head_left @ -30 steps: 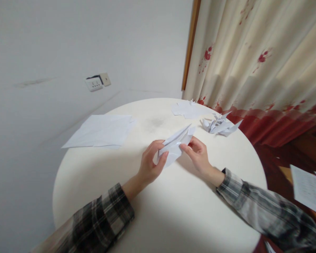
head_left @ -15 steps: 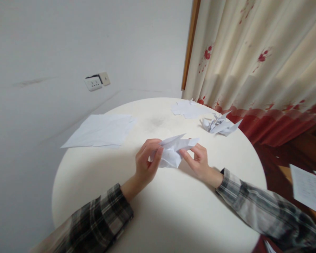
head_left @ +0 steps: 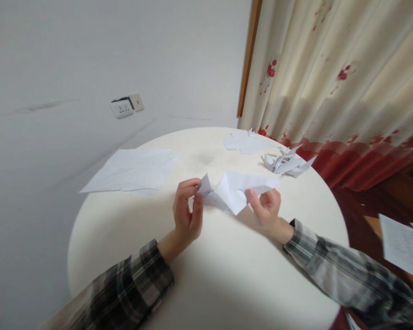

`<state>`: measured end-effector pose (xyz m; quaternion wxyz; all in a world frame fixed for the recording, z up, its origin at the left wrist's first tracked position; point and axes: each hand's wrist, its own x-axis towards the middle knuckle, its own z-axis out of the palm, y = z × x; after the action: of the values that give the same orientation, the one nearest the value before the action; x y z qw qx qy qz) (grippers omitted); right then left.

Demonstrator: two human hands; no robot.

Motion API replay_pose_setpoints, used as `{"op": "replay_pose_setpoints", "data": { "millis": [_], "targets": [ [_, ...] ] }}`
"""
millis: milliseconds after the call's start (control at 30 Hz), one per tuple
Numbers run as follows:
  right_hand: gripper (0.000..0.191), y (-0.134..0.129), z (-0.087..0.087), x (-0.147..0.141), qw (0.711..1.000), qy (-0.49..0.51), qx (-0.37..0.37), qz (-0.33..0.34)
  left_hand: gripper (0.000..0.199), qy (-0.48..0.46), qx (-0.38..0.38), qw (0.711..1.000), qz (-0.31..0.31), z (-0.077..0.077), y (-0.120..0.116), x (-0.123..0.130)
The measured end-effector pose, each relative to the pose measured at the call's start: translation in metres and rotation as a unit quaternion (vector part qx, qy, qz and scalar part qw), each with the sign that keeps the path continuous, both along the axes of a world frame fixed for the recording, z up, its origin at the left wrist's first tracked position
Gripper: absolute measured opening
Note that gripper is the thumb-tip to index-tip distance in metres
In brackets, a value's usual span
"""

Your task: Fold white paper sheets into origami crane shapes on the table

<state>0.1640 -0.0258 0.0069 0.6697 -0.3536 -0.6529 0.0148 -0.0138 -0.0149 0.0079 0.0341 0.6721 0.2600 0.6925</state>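
Note:
A folded white sheet of paper (head_left: 232,190) is held up between both hands, over the middle of the round table. My left hand (head_left: 187,208) pinches its left end between thumb and fingers, where a small pointed flap stands up. The right end is gripped by my right hand (head_left: 265,206), with the thumb on the near face and the fingers mostly hidden behind. The middle of the paper is creased and spread wide, with one corner pointing down.
On the white round table (head_left: 220,270), a stack of white paper sheets (head_left: 131,170) lies at the left edge. Folded paper shapes (head_left: 285,162) sit at the right, near flat paper pieces (head_left: 242,141). A wall is at the left, a curtain (head_left: 330,82) at the right.
The hands have moved apart, the right one going right and the left one slightly left. The paper between them has opened out wider.

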Motion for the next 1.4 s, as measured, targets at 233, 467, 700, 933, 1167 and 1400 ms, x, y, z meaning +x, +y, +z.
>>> {"op": "replay_pose_setpoints", "data": {
  "millis": [233, 467, 700, 933, 1167, 1400],
  "targets": [
    [0.01, 0.004, -0.009, 0.001, 0.998, 0.07, -0.01, 0.001, 0.01, -0.022, 0.04, 0.999, 0.019, 0.004, 0.0, 0.002],
    [0.011, 0.005, -0.01, 0.001, 0.994, 0.107, -0.003, 0.001, 0.013, -0.025, 0.08, 0.995, 0.059, 0.007, 0.001, 0.001],
    [0.01, 0.006, -0.008, 0.001, 0.992, 0.127, 0.001, -0.003, 0.013, -0.078, 0.041, 0.995, 0.038, 0.007, 0.001, 0.005],
    [0.018, 0.008, -0.007, 0.001, 0.987, 0.159, -0.013, -0.012, 0.013, -0.09, 0.013, 0.995, 0.047, 0.001, 0.004, 0.003],
    [0.021, 0.012, 0.002, 0.005, 0.982, 0.185, -0.014, -0.037, 0.021, -0.12, -0.09, 0.984, 0.099, 0.0, 0.004, 0.001],
    [0.021, 0.009, 0.002, 0.003, 0.985, 0.169, -0.025, -0.015, 0.026, -0.182, -0.223, 0.957, 0.028, -0.001, 0.009, 0.001]
  ]
}}
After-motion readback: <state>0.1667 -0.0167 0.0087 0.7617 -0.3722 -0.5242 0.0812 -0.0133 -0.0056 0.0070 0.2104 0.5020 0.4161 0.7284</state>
